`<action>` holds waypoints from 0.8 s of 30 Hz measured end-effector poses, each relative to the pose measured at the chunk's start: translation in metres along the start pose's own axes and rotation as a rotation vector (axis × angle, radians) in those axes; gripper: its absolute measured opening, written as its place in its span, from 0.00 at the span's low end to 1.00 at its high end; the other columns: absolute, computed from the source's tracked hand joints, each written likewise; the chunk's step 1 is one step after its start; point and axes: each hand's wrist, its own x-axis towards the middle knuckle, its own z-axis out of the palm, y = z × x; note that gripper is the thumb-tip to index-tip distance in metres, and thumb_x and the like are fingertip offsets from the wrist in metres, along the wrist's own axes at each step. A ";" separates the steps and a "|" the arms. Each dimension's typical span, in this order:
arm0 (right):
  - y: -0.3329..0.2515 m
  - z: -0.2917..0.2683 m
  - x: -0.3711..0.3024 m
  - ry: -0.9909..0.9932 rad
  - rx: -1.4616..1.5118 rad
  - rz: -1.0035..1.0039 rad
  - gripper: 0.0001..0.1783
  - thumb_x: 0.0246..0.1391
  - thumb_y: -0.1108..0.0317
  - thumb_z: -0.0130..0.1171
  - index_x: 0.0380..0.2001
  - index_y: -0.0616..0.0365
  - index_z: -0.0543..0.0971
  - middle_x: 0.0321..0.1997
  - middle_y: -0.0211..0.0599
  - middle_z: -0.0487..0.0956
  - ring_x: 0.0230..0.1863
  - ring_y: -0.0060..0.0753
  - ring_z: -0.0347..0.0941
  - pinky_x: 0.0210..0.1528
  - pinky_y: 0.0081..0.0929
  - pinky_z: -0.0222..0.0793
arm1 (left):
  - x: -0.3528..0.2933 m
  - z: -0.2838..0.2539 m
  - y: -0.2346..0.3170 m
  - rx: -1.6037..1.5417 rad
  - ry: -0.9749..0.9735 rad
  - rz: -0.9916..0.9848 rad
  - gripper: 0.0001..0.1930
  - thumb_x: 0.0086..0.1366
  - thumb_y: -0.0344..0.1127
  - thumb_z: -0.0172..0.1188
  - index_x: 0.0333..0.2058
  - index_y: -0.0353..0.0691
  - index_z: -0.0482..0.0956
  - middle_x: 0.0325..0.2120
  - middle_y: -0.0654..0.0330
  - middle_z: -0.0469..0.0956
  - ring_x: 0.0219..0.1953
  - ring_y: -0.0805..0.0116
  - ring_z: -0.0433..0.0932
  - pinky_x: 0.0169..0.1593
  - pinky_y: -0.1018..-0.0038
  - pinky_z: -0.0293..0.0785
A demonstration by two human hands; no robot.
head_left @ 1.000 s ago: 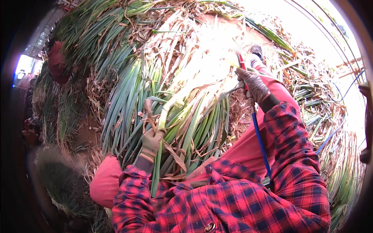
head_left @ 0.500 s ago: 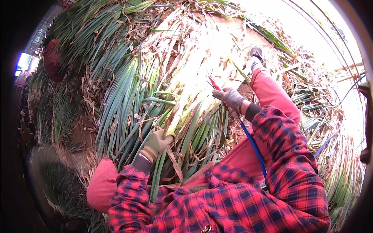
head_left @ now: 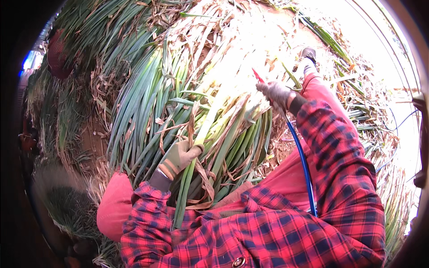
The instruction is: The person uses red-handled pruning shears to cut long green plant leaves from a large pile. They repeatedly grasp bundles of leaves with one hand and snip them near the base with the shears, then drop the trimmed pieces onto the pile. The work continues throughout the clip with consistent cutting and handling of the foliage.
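My left hand (head_left: pixel 179 157), in a greenish-grey knit glove, is closed around a long green onion (head_left: pixel 206 123). Its pale shank points away from me, and its green leaves hang toward my lap. Below and beside it lies a thick heap of green onions (head_left: pixel 142 114) with dry brown outer leaves. My right hand (head_left: pixel 277 93), in a grey glove, grips a red-tipped air gun (head_left: pixel 258 76) above the pale ends of the heap. A blue hose (head_left: pixel 300 156) runs from that hand back along my right forearm. Glare washes out the area around the red tip.
My legs in red trousers (head_left: pixel 328 100) spread on both sides of the heap. More green onions (head_left: pixel 100 35) are piled at the far left, near a rounded dark-red shape (head_left: pixel 58 53). Dry husks (head_left: pixel 357 98) and leaves litter the ground at right.
The view has shifted slightly. My right hand with the air gun has moved a little farther away from me. My left hand keeps its hold on the green onion, whose pale shank shows more plainly.
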 end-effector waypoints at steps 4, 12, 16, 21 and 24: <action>-0.012 0.034 -0.117 -0.249 0.051 -0.058 0.19 0.55 0.50 0.59 0.32 0.55 0.74 0.14 0.24 0.68 0.11 0.17 0.64 0.11 0.19 0.57 | -0.004 0.000 0.007 0.219 0.149 0.089 0.19 0.57 0.45 0.59 0.31 0.30 0.79 0.21 0.48 0.75 0.27 0.58 0.75 0.33 0.66 0.70; 0.033 0.061 -0.194 -0.439 -0.074 -0.222 0.22 0.53 0.51 0.63 0.35 0.62 0.75 0.24 0.32 0.73 0.28 0.26 0.70 0.33 0.29 0.67 | 0.010 -0.010 0.048 0.457 0.002 -0.105 0.31 0.55 0.56 0.58 0.41 0.29 0.77 0.34 0.38 0.78 0.39 0.43 0.78 0.44 0.59 0.73; 0.017 0.063 -0.178 -0.454 -0.035 -0.102 0.20 0.54 0.52 0.62 0.33 0.60 0.74 0.17 0.27 0.69 0.16 0.16 0.63 0.17 0.23 0.60 | 0.011 -0.005 0.050 0.491 -0.009 -0.102 0.31 0.55 0.57 0.57 0.43 0.30 0.77 0.35 0.38 0.78 0.40 0.43 0.77 0.45 0.59 0.73; -0.007 0.056 -0.157 -0.375 0.021 -0.028 0.24 0.55 0.48 0.59 0.36 0.60 0.73 0.17 0.29 0.69 0.09 0.22 0.63 0.08 0.22 0.58 | 0.013 0.001 0.042 0.604 -0.002 -0.056 0.29 0.56 0.56 0.57 0.42 0.33 0.76 0.33 0.39 0.78 0.39 0.44 0.78 0.44 0.58 0.73; 0.020 0.063 -0.146 -0.350 -0.047 -0.134 0.24 0.54 0.47 0.59 0.35 0.61 0.73 0.18 0.31 0.70 0.12 0.23 0.66 0.12 0.24 0.62 | 0.007 0.015 0.054 0.791 0.059 -0.031 0.26 0.56 0.55 0.57 0.38 0.35 0.75 0.29 0.40 0.78 0.34 0.45 0.79 0.39 0.56 0.74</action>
